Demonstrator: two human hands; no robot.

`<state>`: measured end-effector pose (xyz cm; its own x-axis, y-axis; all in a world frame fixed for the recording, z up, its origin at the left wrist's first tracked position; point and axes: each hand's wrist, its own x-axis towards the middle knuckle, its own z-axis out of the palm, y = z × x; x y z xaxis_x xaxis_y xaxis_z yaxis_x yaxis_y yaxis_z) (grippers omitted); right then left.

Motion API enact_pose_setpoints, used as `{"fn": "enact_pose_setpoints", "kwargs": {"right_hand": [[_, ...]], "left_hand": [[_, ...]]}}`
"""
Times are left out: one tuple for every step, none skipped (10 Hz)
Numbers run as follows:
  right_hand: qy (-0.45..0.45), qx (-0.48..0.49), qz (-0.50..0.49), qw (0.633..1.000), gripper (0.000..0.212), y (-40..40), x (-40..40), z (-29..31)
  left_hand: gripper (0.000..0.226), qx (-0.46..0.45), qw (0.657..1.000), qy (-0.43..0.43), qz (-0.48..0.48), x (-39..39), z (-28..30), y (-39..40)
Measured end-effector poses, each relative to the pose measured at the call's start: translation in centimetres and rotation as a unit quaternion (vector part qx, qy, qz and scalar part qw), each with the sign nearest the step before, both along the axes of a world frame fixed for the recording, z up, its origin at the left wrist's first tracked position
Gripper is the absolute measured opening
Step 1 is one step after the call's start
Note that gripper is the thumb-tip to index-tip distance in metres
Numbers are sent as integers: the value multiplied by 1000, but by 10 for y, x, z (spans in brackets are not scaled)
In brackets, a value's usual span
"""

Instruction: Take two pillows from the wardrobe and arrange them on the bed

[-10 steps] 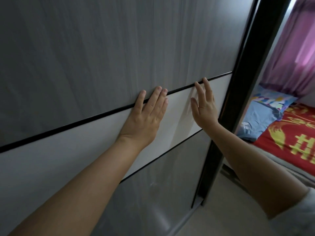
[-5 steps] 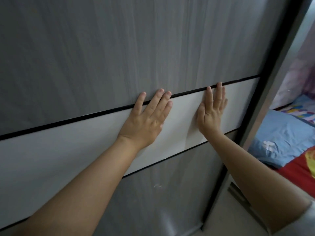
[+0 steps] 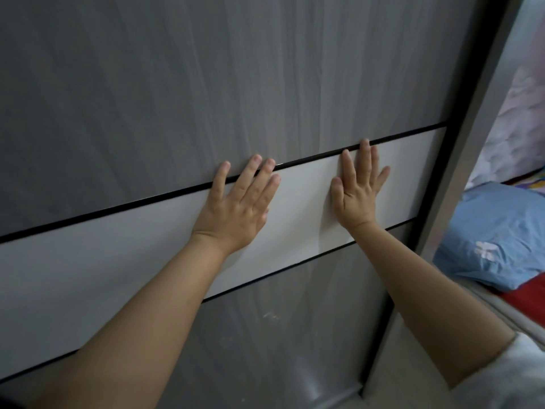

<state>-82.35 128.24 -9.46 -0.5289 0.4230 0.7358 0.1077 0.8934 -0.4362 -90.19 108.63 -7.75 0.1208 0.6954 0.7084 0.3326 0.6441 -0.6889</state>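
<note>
Pressing flat, fingers spread, left hand (image 3: 236, 214) and right hand (image 3: 358, 196) lie mid-frame on the grey sliding wardrobe door's white band (image 3: 118, 261); blue pillow (image 3: 495, 231) at right.

The wardrobe door (image 3: 206, 84) fills the view and runs past the top, left and bottom edges, so the wardrobe's inside and any pillows in it are hidden. The palms of the left hand (image 3: 236, 214) and the right hand (image 3: 358, 199) lie flat against the door and cannot be seen. Both forearms are cut off at the bottom edge. On the right, the bed (image 3: 528, 302) shows only as a narrow strip, and the pale fabric (image 3: 519, 119) above it is blurred.
</note>
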Motion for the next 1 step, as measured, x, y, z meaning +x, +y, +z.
{"fn": "enact_pose_setpoints", "kwargs": {"right_hand": [[15,-23,5,1000,48,0,13,5]], "left_hand": [[44,3,1000,-14,0,4,5,-1]]}}
